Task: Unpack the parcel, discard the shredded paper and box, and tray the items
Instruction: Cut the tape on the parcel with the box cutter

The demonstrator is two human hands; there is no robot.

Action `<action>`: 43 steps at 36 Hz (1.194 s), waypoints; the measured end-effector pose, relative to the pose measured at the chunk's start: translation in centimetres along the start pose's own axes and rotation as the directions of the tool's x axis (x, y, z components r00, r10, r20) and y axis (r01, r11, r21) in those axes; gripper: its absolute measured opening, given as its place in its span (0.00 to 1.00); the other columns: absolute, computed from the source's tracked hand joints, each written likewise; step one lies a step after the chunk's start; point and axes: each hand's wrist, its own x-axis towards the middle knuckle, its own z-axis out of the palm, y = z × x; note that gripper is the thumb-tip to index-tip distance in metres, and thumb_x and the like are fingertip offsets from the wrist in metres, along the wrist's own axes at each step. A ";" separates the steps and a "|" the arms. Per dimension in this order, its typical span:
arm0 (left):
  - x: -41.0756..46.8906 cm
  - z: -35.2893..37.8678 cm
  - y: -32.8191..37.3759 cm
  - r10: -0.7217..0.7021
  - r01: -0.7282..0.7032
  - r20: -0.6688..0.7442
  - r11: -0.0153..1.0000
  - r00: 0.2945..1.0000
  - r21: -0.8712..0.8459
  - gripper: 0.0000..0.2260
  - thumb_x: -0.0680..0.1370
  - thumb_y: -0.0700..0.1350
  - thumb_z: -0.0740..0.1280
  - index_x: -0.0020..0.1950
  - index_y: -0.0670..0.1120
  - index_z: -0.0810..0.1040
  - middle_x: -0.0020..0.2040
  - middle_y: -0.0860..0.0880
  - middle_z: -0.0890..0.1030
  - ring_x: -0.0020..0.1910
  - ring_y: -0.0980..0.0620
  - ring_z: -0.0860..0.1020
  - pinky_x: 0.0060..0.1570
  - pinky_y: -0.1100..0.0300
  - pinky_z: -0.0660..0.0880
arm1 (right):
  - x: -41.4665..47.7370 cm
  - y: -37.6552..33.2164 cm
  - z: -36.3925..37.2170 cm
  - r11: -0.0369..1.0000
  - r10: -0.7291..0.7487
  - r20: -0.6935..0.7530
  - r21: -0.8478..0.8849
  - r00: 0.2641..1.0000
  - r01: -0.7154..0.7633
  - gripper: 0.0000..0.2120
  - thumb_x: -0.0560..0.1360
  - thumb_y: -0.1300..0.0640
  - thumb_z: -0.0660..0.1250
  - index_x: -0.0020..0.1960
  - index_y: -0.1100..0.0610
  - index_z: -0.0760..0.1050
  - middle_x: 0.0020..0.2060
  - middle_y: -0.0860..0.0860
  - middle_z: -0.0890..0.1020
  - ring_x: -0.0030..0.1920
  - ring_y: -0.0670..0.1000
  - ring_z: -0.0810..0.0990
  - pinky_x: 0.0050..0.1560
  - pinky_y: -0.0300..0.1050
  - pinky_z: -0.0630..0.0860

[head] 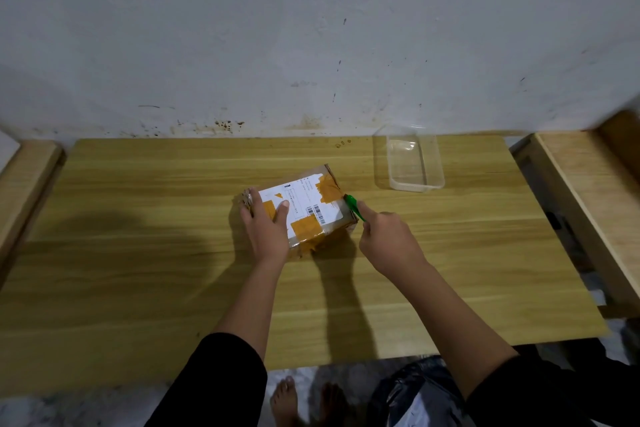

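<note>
A small cardboard parcel [311, 204] with brown tape and a white shipping label lies closed on the wooden table [138, 253], near its middle. My left hand [265, 227] presses flat on the parcel's left part, fingers spread over its top and left edge. My right hand [389, 241] grips a small green-handled cutter [355, 206] whose tip touches the parcel's right edge. A clear plastic tray [415, 163] stands empty at the back right of the table.
A white wall rises right behind the table. Wooden furniture pieces flank it at the left [24, 184] and the right [588, 201]. A black plastic bag [415, 395] sits on the floor below the table's front edge, beside my bare feet.
</note>
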 end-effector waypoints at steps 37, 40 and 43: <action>-2.8 -2.1 0.2 0.205 -0.300 0.230 0.789 0.951 0.536 0.36 0.72 0.65 0.63 0.75 0.55 0.54 0.66 0.41 0.64 0.63 0.43 0.63 0.54 0.58 0.62 | -0.8 0.7 -0.6 0.880 0.206 -0.117 0.456 0.972 -0.131 0.21 0.78 0.65 0.55 0.68 0.52 0.70 0.42 0.58 0.79 0.31 0.50 0.73 0.28 0.39 0.67; -2.7 -1.6 0.1 0.141 -0.316 0.391 0.846 0.909 0.430 0.40 0.72 0.65 0.63 0.76 0.58 0.44 0.75 0.44 0.51 0.73 0.42 0.53 0.67 0.49 0.60 | -0.6 0.6 -0.6 0.879 0.197 -0.111 0.460 0.974 -0.126 0.21 0.78 0.65 0.55 0.69 0.53 0.69 0.45 0.59 0.80 0.33 0.52 0.75 0.29 0.40 0.68; -2.6 -1.1 -0.2 0.059 -0.208 0.410 0.921 0.910 0.330 0.41 0.72 0.64 0.65 0.76 0.59 0.43 0.77 0.45 0.45 0.75 0.44 0.52 0.69 0.47 0.59 | -0.3 0.3 -0.7 0.876 0.196 -0.102 0.465 0.975 -0.128 0.21 0.78 0.65 0.55 0.69 0.54 0.68 0.43 0.58 0.79 0.32 0.51 0.74 0.28 0.39 0.68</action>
